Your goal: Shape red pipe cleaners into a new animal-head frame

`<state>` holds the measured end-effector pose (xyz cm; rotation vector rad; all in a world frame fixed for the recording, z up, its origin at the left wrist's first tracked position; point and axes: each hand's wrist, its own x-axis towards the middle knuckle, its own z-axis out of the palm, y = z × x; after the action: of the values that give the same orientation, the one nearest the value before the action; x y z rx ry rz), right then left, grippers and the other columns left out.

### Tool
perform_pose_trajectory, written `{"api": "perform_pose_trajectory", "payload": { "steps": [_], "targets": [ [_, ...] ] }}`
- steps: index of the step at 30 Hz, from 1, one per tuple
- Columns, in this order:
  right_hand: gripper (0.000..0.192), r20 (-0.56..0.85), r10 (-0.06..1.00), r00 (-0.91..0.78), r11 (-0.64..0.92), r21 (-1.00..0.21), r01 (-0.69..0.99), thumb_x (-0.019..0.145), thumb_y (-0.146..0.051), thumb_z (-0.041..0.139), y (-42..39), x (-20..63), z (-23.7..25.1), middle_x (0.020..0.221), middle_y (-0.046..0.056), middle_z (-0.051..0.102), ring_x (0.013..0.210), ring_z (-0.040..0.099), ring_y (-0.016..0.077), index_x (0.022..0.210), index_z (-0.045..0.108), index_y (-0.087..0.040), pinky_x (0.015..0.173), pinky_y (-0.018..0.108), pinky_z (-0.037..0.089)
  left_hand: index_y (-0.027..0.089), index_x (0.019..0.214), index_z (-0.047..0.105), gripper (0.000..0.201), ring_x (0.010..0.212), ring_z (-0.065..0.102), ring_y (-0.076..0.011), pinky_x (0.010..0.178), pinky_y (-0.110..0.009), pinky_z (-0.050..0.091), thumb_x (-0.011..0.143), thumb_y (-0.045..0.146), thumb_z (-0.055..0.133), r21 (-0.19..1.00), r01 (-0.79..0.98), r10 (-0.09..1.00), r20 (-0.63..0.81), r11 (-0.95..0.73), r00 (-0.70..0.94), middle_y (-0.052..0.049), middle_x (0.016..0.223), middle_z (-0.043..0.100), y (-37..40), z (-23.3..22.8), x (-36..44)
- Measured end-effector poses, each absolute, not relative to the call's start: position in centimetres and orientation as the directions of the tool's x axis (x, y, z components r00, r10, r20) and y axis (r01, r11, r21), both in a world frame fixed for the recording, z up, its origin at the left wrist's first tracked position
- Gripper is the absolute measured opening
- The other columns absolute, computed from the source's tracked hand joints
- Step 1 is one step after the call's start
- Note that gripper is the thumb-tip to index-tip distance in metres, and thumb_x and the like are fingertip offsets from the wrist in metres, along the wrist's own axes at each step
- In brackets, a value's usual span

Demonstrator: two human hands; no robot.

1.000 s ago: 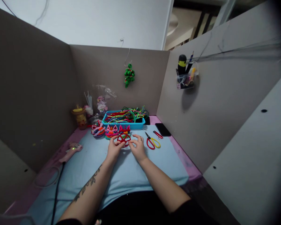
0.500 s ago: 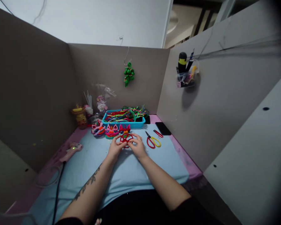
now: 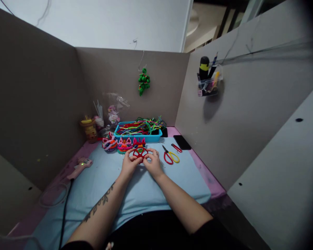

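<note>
Both hands pinch a red ring with inner spokes, bent from what looks like pipe cleaner (image 3: 140, 150), held above the cloth. My left hand (image 3: 129, 163) grips its left and lower side; my right hand (image 3: 152, 164) grips the right and lower side. Just beyond the ring stand colourful fuzzy animal heads with pointed ears: a pink and orange one (image 3: 124, 146), a red one (image 3: 138, 141) partly covered by the ring, and a striped one (image 3: 109, 143). Scissors with one red and one yellow handle (image 3: 170, 156) lie right of my right hand.
Behind stands a blue tray (image 3: 146, 138) heaped with coloured pipe cleaners (image 3: 143, 127). A red cutter (image 3: 176, 148) and a phone (image 3: 182, 142) lie at right. At left are a pink glue gun (image 3: 79, 168) with a cord and a brown cup (image 3: 89, 131). Partition walls enclose three sides.
The red ring has tilted up slightly, and its spokes show more openly to me. Both hands keep their pinch at nearly the same place.
</note>
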<state>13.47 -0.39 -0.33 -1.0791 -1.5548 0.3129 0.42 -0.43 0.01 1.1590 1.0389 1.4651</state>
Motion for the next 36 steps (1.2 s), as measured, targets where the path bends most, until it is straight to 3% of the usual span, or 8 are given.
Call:
{"api": "perform_pose_trajectory", "payload": {
  "steps": [5, 10, 16, 21, 31, 36],
  "targets": [
    [0.012, 0.581, 0.81, 0.082, 0.501, -0.757, 0.419, 0.065, -0.012, 0.057, -0.28, 13.68, -0.46, 0.108, 0.006, 0.054, 0.107, 0.045, 0.0231, 0.056, 0.056, -0.02, 0.096, 0.039, 0.034, 0.018, 0.113, 0.042, 0.061, 0.051, 0.056, -0.0101, 0.054, -0.02, 0.04, 0.06, 0.028, 0.073, 0.966, -0.04, 0.962, 0.252, -0.257, -0.103, 0.004, 0.06, 0.061, -0.42, -0.23, 0.48],
    [0.013, 0.58, 0.809, 0.096, 0.504, -0.768, 0.394, 0.064, -0.011, 0.057, -0.2, 13.79, -0.63, 0.11, 0.006, 0.054, 0.109, 0.044, 0.0232, 0.056, 0.056, -0.02, 0.098, 0.039, 0.033, 0.018, 0.112, 0.042, 0.062, 0.05, 0.056, -0.0105, 0.052, -0.019, 0.039, 0.06, 0.029, 0.073, 0.968, -0.048, 0.967, 0.242, -0.246, -0.081, 0.005, 0.058, 0.06, -0.38, -0.16, 0.48],
    [0.006, 0.568, 0.822, 0.037, 0.506, -0.76, 0.408, 0.069, -0.021, 0.063, -0.13, 13.49, -0.77, 0.117, 0.007, 0.052, 0.114, 0.042, 0.0228, 0.073, 0.067, -0.022, 0.1, 0.039, 0.033, 0.016, 0.113, 0.041, 0.069, 0.053, 0.06, -0.013, 0.055, -0.021, 0.041, 0.057, 0.032, 0.076, 0.977, -0.18, 0.99, 0.093, -0.111, -0.105, 0.001, 0.06, 0.063, -0.14, 0.07, -0.18],
    [0.005, 0.55, 0.834, 0.046, 0.485, -0.771, 0.413, 0.069, -0.022, 0.062, 0.04, 13.4, -0.96, 0.114, 0.007, 0.053, 0.111, 0.044, 0.0223, 0.065, 0.066, -0.021, 0.099, 0.038, 0.034, 0.016, 0.114, 0.042, 0.074, 0.05, 0.058, -0.0121, 0.051, -0.02, 0.039, 0.052, 0.033, 0.079, 0.976, -0.214, 0.997, 0.029, -0.045, -0.076, 0.001, 0.059, 0.064, -0.28, 0.44, -0.11],
    [0.009, 0.67, 0.724, 0.164, 0.498, -0.672, 0.548, 0.069, -0.013, 0.056, 0.13, 13.74, -1.16, 0.108, 0.008, 0.05, 0.108, 0.043, 0.0233, 0.068, 0.061, -0.02, 0.098, 0.041, 0.034, 0.016, 0.109, 0.045, 0.066, 0.052, 0.058, -0.0116, 0.054, -0.02, 0.04, 0.054, 0.032, 0.078, 0.98, -0.155, 0.983, 0.1, -0.124, -0.155, 0.003, 0.057, 0.061, -0.31, 0.29, 0.15],
    [0.009, 0.668, 0.736, 0.111, 0.513, -0.657, 0.553, 0.07, -0.014, 0.058, 0.23, 13.88, -1.16, 0.11, 0.008, 0.05, 0.109, 0.042, 0.023, 0.071, 0.064, -0.02, 0.098, 0.04, 0.033, 0.015, 0.11, 0.046, 0.07, 0.041, 0.049, -0.0069, 0.043, -0.017, 0.031, 0.052, 0.039, 0.078, 0.984, -0.163, 0.983, 0.046, -0.075, -0.178, 0.004, 0.056, 0.06, -0.13, 0.36, -0.44]
  ]
}}
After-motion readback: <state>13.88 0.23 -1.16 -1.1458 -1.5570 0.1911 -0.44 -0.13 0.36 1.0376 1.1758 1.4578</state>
